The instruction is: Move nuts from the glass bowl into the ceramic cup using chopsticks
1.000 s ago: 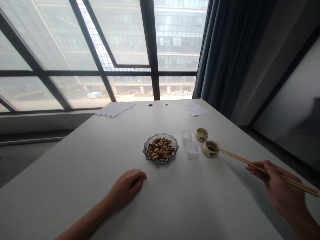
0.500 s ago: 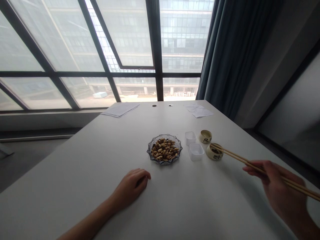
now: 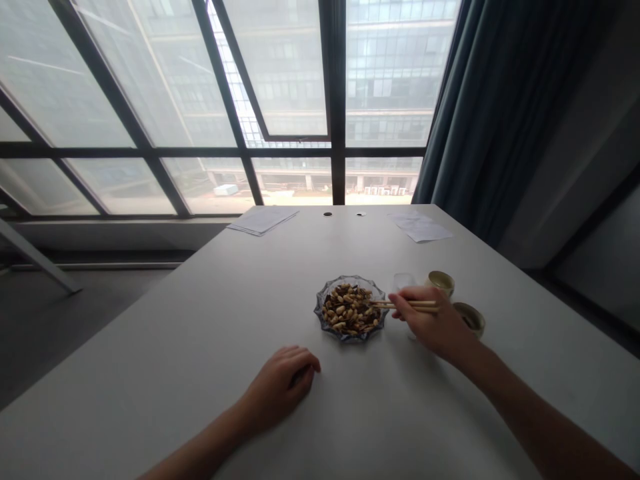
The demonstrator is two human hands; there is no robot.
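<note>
The person's right hand is closed in a firm grasp around a pair of slim, pale wooden chopsticks. It reaches in from the right of a scalloped, blue-tinted glass dish, and the chopstick tips sit over that dish's heap of tan nuts flecked with dark bits. From here, I can't tell whether the tips have actually pinched a nut.

The left hand lies on the pale grey table just in front of the dish and to its left. It is relaxed, with the fingers loosely curled, and holds nothing.

To the right of the dish, a small, clear square plastic cup sits partly behind the right hand. Beyond it is a small cream ceramic cup, and a second cream ceramic cup with dark contents stands just past the right hand.

Well behind the dish, at the far end of the table, lie a stack of white papers and looser white sheets. Farther back still are a black-framed window and a dark blue-grey curtain.
</note>
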